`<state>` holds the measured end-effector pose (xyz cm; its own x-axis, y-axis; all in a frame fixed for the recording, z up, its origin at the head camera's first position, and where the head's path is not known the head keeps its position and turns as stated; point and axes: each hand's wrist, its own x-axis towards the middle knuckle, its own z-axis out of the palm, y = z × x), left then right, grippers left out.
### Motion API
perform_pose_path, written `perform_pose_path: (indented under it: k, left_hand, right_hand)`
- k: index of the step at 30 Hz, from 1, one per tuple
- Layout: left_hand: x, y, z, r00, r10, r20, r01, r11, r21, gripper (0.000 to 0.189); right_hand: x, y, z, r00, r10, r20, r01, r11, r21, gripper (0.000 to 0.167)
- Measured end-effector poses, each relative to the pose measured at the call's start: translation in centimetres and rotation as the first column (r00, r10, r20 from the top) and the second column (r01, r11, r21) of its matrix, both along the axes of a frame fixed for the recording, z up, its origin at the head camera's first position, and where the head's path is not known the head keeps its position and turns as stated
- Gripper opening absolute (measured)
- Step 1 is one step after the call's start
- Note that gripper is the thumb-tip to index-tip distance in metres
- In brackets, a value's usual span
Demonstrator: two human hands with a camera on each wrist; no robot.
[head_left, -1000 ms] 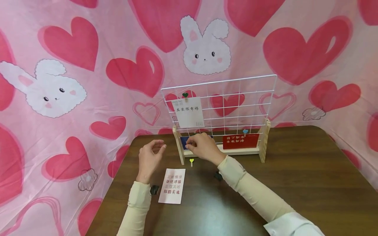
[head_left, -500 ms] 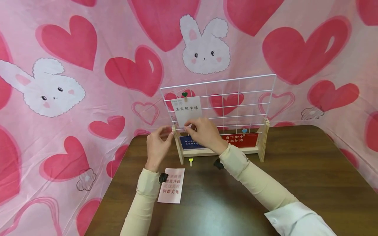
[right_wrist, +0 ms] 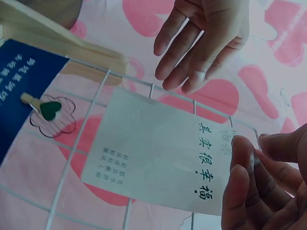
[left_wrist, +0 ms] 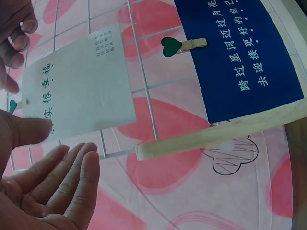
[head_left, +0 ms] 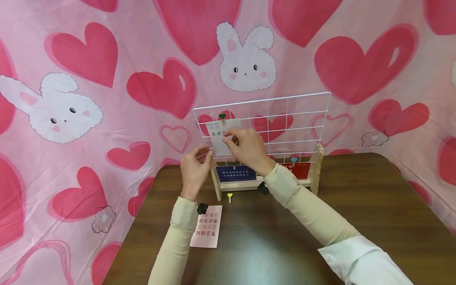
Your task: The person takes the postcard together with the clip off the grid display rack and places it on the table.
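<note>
A white card (head_left: 218, 144) with black writing hangs on the white wire grid rack (head_left: 278, 103), held at its top by a clip with a green heart (head_left: 222, 116). My right hand (head_left: 248, 149) is in front of that card, fingers loosely bent and nothing seen between them. Beside the card's lower left corner is my left hand (head_left: 196, 168), thumb and fingers spread apart; the left wrist view shows its palm (left_wrist: 53, 196) without anything in it. Below hangs a blue card (right_wrist: 24, 91), clipped with another green heart (left_wrist: 171, 47).
A red card (head_left: 301, 171) under a blue heart clip (head_left: 293, 160) hangs at the grid's lower right, partly behind my right wrist. On the brown table (head_left: 285, 237) lie a yellow heart clip (head_left: 229, 196) and a pink-white card (head_left: 206, 233), its upper corner behind my left wristband.
My right hand has risen from the blue card to the front of the white card, uncovering the blue card. My left hand has moved up and right to the grid's left side.
</note>
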<state>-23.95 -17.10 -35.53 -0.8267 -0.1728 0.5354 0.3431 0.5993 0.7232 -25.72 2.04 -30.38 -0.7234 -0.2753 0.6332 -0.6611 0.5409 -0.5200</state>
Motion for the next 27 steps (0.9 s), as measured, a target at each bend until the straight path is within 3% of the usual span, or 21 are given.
perform_pose_path:
  k: [8,17,27]
  left_hand:
    - [-0.6,0.5,0.4,0.999,-0.009,-0.039,0.011,0.999,0.045,0.027]
    - [-1.1,0.7,0.9,0.998,-0.012,-0.054,0.014,0.999,0.031,0.026]
    - [-1.7,0.7,0.9,0.999,-0.018,-0.04,0.019,1.0,0.019,0.028]
  right_hand:
    - [-0.9,-0.3,1.6,0.995,-0.042,-0.091,0.041,0.999,-0.012,0.019]
    - [-1.6,-0.5,3.6,0.99,-0.073,-0.121,0.071,0.997,-0.014,0.021]
    - [-2.5,-0.8,4.8,0.989,-0.131,-0.074,0.137,0.986,0.096,0.023]
